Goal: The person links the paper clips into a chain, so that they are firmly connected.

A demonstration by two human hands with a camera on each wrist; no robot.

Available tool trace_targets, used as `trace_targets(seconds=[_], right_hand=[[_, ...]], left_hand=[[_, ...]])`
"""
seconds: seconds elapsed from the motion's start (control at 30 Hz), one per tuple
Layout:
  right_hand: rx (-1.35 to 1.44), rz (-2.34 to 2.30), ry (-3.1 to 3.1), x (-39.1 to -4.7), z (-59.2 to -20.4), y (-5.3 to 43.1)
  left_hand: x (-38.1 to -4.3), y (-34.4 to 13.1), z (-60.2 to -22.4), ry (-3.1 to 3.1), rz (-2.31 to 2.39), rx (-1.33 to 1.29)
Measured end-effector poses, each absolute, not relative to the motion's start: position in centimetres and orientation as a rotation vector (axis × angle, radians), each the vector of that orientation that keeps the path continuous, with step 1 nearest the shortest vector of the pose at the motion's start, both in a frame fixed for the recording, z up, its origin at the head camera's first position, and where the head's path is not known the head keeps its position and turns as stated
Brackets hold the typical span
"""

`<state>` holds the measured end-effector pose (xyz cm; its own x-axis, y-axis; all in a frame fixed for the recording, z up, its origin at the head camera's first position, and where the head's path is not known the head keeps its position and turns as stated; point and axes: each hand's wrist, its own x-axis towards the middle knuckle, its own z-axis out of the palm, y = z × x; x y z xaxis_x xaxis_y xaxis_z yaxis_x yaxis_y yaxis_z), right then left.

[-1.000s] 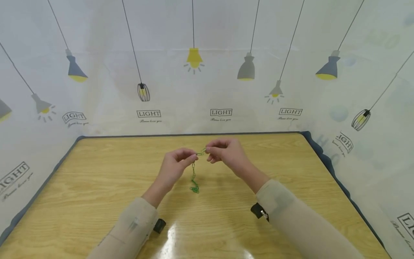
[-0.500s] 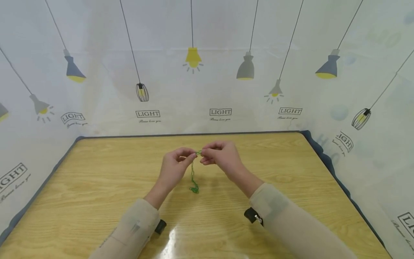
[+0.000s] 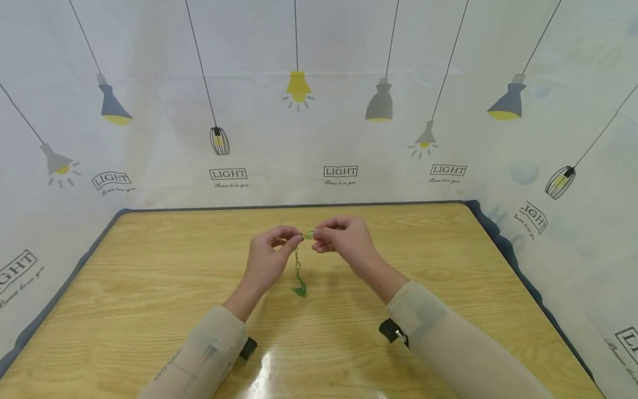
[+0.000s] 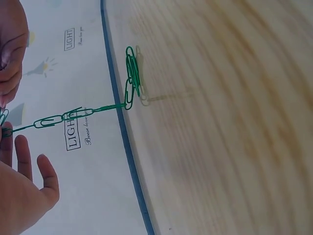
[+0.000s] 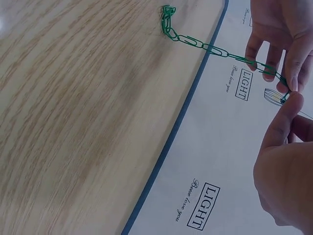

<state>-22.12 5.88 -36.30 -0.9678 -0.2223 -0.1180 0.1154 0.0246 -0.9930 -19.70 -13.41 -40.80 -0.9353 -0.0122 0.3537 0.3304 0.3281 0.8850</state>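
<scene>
A chain of linked green paper clips [image 3: 298,271] hangs from my left hand [image 3: 267,257], which pinches its upper end between thumb and index finger. The chain's lower end [image 4: 132,73] is bunched on the tabletop. In the right wrist view, more linked clips [image 5: 190,41] run from the bunch up to the fingertips. Close beside the left fingertips, my right hand [image 3: 351,246] pinches a green paper clip [image 3: 309,234] at the top of the chain. Fingers partly cover the spot where this clip meets the chain.
Both hands are above a wood-grain table [image 3: 174,277] with a dark blue edge. Behind it stands a pale backdrop [image 3: 269,122] printed with hanging lamps and the word LIGHT. Black devices [image 3: 247,349] sit at the wrists by the beige sleeves [image 3: 199,349].
The right hand has moved left with its clip, close to the left fingertips, then back slightly. The left hand stays nearly in place, and the chain still hangs from it.
</scene>
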Motion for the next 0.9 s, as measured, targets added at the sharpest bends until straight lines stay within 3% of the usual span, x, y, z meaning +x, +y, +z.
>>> trace_targets(seconds=[0.9], right_hand=[[-0.312, -2.022, 2.26, -21.8, -36.1, 7.9]], left_hand=[[-19.8, -13.4, -40.8, -2.454, -1.946, -0.407]])
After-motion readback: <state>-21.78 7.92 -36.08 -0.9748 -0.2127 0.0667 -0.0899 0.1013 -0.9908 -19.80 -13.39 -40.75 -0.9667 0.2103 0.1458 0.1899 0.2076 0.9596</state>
